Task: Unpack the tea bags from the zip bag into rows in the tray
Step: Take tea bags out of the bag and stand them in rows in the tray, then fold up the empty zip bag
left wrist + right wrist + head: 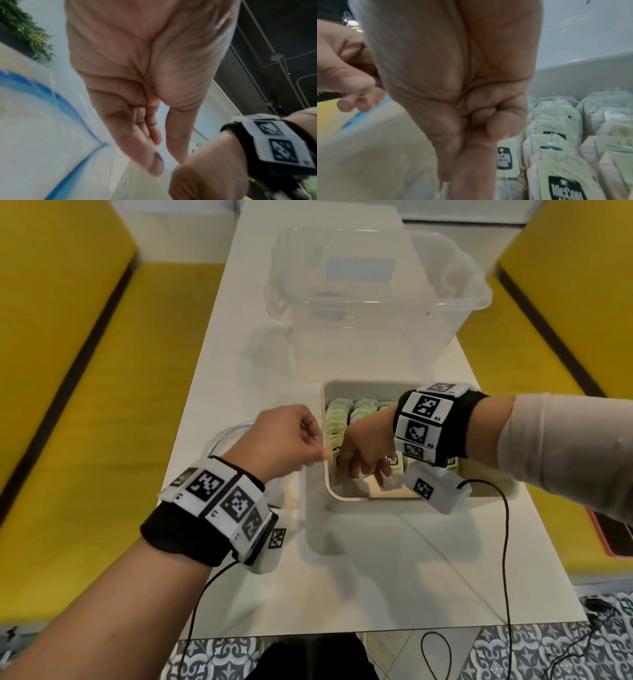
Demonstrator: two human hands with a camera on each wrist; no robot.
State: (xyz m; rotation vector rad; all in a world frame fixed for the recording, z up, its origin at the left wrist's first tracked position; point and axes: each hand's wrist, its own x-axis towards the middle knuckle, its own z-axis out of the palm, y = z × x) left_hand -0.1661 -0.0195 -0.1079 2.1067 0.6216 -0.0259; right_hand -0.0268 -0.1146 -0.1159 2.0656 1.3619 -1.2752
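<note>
A white tray (323, 419) sits on the table and holds rows of pale green tea bags (342, 416) with dark "McCoy Teas" tags (556, 128). My right hand (359, 470) reaches down into the tray's front left corner. Its thumb and fingers (453, 175) are pressed together, pinching a tea bag (505, 158) that they mostly hide. My left hand (315, 453) hovers just outside the tray's left wall, fingers loosely bent (164, 162), nothing seen in it. The clear zip bag (222, 440) with a blue seal (42, 121) lies under that hand.
A large clear plastic tub (376, 285) stands behind the tray. Yellow benches (68, 371) flank the white table (376, 577). Black wrist cables (503, 542) trail over the table's near part. A pink-edged dark object (613, 539) lies at the right.
</note>
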